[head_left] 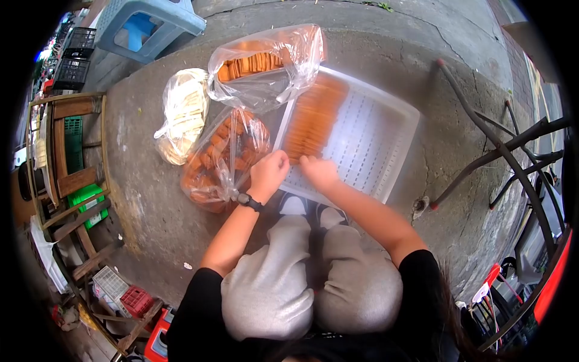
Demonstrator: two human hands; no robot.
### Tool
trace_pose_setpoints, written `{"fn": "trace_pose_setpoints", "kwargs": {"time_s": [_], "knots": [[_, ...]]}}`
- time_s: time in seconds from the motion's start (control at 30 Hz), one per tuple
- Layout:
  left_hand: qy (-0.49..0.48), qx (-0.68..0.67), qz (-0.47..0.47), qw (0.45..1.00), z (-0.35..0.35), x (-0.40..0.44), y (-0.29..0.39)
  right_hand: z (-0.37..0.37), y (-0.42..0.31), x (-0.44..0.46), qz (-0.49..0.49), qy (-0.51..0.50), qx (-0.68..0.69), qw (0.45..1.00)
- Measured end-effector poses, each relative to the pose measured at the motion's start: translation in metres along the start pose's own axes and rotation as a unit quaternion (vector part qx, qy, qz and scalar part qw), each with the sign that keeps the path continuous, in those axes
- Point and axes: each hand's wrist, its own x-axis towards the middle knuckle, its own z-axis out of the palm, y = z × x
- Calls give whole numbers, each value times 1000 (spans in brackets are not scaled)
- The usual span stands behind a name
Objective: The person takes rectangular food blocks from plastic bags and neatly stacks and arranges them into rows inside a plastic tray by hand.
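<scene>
A white plastic crate [369, 145] with a slotted bottom stands on the ground before me. Along its left side runs a blurred row of thin orange-brown slabs [316, 111]; their exact kind is unclear. My left hand [269, 175] is closed by the crate's left edge, fingers curled around something hidden or too small to name. At the near end of the row is my right hand [319, 171], its fingers pressed together and touching the slabs; what they grip is hidden. Just left of my left hand lies a clear plastic bag of orange-brown chunks [220, 157].
Behind the crate lies another clear bag with orange-brown slabs [259, 63]. A bag of pale slices [186, 111] sits to the left. A blue plastic stool [151, 30] stands at upper left, a wooden frame [75, 175] at left, dark metal legs [494, 142] at right.
</scene>
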Motion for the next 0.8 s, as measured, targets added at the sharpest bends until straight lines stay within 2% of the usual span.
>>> {"fn": "trace_pose_setpoints", "kwargs": {"time_s": [0.17, 0.37, 0.47, 0.5, 0.63, 0.67, 0.73, 0.8], "knots": [[-25, -107, -30, 994, -21, 12, 19, 2, 2, -1, 22, 12, -50, 998], [-21, -212, -32, 976, -20, 27, 19, -21, 11, 4, 76, 19, -22, 997], [-40, -256, -57, 964, -23, 36, 23, -38, 13, 6, 108, -20, 4, 994], [-22, -279, -30, 960, -15, 42, 14, -41, 15, 7, 115, -16, 17, 993], [54, -338, -76, 937, -15, 81, -4, -45, 25, 1, 146, -11, 61, 987], [93, -302, -33, 948, -10, 99, -16, -45, 28, -3, 155, -13, 71, 985], [145, -263, -8, 954, -1, 138, -32, -49, 33, -10, 159, 6, 117, 980], [232, -225, 39, 946, 3, 178, -30, -56, 35, -16, 159, 18, 149, 976]]}}
